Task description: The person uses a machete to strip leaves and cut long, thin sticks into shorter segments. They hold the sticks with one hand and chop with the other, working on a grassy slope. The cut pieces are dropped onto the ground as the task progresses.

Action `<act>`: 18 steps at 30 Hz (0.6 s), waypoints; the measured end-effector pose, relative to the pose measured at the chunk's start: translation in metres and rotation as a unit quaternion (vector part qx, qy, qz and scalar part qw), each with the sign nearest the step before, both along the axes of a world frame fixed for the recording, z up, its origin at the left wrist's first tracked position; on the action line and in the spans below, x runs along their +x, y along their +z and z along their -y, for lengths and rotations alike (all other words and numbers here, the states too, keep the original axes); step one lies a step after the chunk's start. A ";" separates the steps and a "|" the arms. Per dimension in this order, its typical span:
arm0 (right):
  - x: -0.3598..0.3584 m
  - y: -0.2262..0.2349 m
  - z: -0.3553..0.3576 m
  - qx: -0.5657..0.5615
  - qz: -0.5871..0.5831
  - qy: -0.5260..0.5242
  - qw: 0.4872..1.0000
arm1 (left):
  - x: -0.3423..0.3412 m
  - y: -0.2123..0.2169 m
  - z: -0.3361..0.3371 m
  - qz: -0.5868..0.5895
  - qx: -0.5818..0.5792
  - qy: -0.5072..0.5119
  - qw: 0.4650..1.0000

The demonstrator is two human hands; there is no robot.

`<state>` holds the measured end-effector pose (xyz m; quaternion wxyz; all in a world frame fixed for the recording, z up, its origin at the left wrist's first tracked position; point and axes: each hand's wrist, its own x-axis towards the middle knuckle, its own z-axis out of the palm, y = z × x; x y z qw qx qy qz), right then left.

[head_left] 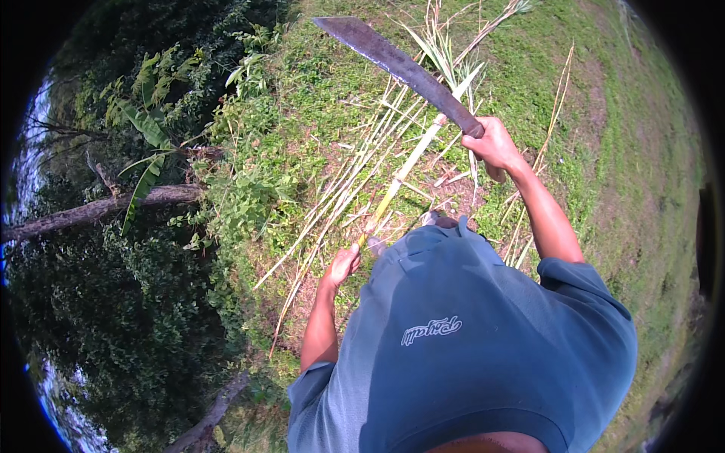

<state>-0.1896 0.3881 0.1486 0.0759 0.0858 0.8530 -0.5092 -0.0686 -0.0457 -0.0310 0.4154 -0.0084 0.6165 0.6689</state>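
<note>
Right hand grips a long dark steel machete raised over grass; left hand clasps a pale yellow-green cane stalk.

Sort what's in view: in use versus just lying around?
In use:
- machete, raised in right hand
- pale green stalk, lower end gripped by left hand

Lying about:
- cut stalks strewn on grass
- fallen trunk
- leafy bushes

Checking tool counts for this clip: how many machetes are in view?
1. The machete is raised in the right hand, blade over the cut stalks. The left hand holds a stalk. None visibly hidden.
</note>
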 end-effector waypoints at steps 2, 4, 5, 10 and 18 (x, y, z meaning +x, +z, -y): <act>-0.001 0.000 -0.002 -0.045 -0.013 -0.024 0.999 | -0.002 0.008 -0.001 0.012 -0.008 -0.004 1.000; 0.007 -0.005 0.009 0.015 -0.017 -0.009 1.000 | -0.004 0.001 -0.002 -0.007 -0.027 -0.007 1.000; 0.018 0.003 0.023 0.052 -0.019 0.023 0.998 | -0.006 -0.001 -0.006 -0.012 -0.027 -0.007 1.000; 0.050 -0.023 0.063 0.080 0.002 0.181 0.980 | -0.015 0.001 -0.031 -0.012 -0.006 -0.047 0.999; 0.036 -0.034 0.028 -0.054 -0.026 -0.070 0.996 | -0.023 0.026 -0.031 0.083 0.045 -0.030 0.995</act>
